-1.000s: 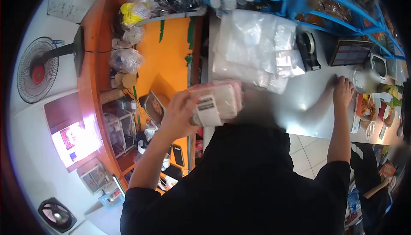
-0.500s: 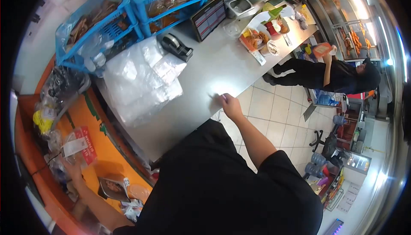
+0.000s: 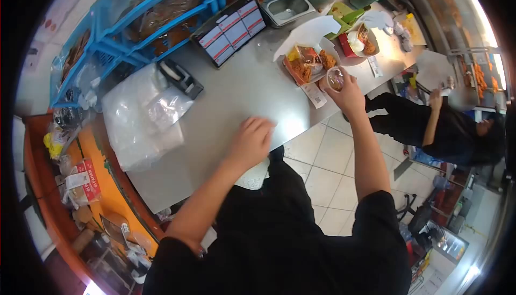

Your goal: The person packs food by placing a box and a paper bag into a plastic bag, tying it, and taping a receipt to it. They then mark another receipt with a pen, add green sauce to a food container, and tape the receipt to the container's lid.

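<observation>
My right hand (image 3: 346, 97) is closed around a small clear plastic cup (image 3: 336, 79) with something brownish inside, at the counter's edge. Just beyond it stands an open box of fried chicken (image 3: 309, 65), and a printed slip (image 3: 314, 95) lies against its near side. To the right is a second, red-sided box (image 3: 353, 46) with chicken and a white round item. Over the bare middle of the steel counter (image 3: 226, 96) hovers my left hand (image 3: 252, 142), its bent fingers smeared by motion; I cannot make out anything in it.
A tablet (image 3: 231, 29) and a metal tub (image 3: 288, 9) stand at the back. Clear plastic bags (image 3: 142, 115) and a tape dispenser (image 3: 181, 79) lie left, below blue crates (image 3: 156, 13). A co-worker in black (image 3: 446, 123) stands beyond the counter, right.
My left hand has left the orange shelf and swung right over the counter. My right hand has reached forward to the chicken box and taken hold of the cup.
</observation>
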Demonstrator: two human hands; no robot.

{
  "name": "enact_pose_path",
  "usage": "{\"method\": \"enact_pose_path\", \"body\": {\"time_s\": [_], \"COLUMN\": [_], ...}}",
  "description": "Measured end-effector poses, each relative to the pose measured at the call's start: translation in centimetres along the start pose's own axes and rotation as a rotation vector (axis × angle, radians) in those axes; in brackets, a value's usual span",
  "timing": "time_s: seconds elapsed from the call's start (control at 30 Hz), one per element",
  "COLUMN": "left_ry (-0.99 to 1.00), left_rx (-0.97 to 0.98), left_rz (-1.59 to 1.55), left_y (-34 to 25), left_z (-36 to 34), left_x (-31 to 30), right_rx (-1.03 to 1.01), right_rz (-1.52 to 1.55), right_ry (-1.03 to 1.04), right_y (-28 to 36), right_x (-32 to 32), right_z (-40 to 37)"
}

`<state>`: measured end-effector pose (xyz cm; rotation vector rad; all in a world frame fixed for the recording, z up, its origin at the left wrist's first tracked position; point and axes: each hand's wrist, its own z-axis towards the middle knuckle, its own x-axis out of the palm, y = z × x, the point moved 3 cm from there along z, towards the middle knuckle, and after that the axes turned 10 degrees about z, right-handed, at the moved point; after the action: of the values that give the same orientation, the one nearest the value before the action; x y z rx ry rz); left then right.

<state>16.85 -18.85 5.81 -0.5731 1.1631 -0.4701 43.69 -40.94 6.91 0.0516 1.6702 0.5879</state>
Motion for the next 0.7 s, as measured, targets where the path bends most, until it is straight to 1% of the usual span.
{"method": "enact_pose_path", "body": {"time_s": [0.03,0.07,0.1,0.13,0.17,0.2,0.23,0.27,0.3,0.33,0.37,0.4,0.43,0.47,0.5,0.53,0.57,0.6,0.63,0.7], "left_ry": [-0.118,-0.059,-0.049,-0.046,0.0,0.036,0.044,0.063,0.087,0.104,0.105,0.105,0.119,0.053,-0.019,-0.021,-0.068,-0.124,-0.151,-0.155], "left_rx": [-0.165,-0.47,-0.657,-0.853,-0.98,-1.108,-1.131,-1.065,-1.003,-1.029,-1.0,-0.969,-0.986,-1.004,-1.023,-1.046,-1.065,-1.092,-1.139,-1.178], "left_rz": [-0.052,-0.155,-0.216,-0.274,-0.383,-0.495,-0.473,-0.449,-0.426,-0.406,-0.43,-0.457,-0.448,-0.487,-0.529,-0.532,-0.536,-0.531,-0.52,-0.463], "left_y": [0.4,0.9,1.5,2.1,1.1,0.1,0.5,0.9,1.4,2.0,2.6,3.2,3.5,4.0,4.4,4.7,5.2,5.7,6.3,7.7], "left_z": [2.5,5.6,8.7,11.0,13.2,15.0,15.7,16.1,15.8,14.9,14.2,13.5,12.5,11.4,10.3,9.3,8.0,6.3,4.4,0.8], "left_x": [5.1,8.7,11.4,13.3,13.3,13.1,13.8,14.2,14.7,14.9,15.0,15.0,14.8,14.3,13.6,12.9,11.8,10.3,8.8,5.2], "right_rx": [0.011,0.03,0.05,0.013,-0.02,-0.004,-0.021,-0.034,-0.041,-0.038,-0.033,-0.017,-0.079,-0.146,-0.143,-0.112,-0.092,-0.058,-0.077,-0.145], "right_rz": [0.0,0.001,0.028,0.064,0.096,0.112,0.131,0.15,0.17,0.108,0.043,0.053,0.136,0.215,0.214,0.234,0.258,0.218,0.165,0.272], "right_ry": [0.055,0.113,0.132,0.055,-0.01,0.027,-0.043,-0.114,-0.102,-0.117,-0.137,-0.118,-0.234,-0.349,-0.328,-0.401,-0.467,-0.409,-0.359,-0.09], "right_y": [-0.1,-0.9,-2.2,-3.3,-4.4,-5.7,-6.8,-7.7,-8.3,-7.9,-7.3,-7.0,-6.5,-6.3,-6.7,-7.6,-8.2,-8.6,-10.0,-10.7], "right_x": [-0.5,-0.8,-0.8,-0.8,-0.7,-0.4,-0.6,-0.8,-1.1,-2.4,-3.4,-3.3,-3.5,-3.6,-3.3,-3.3,-3.2,-2.9,-1.5,-0.1], "right_z": [0.7,1.0,1.5,2.2,2.2,2.4,3.1,3.7,4.2,3.8,3.1,2.3,1.4,0.8,0.8,0.9,1.3,2.2,3.6,6.2]}}
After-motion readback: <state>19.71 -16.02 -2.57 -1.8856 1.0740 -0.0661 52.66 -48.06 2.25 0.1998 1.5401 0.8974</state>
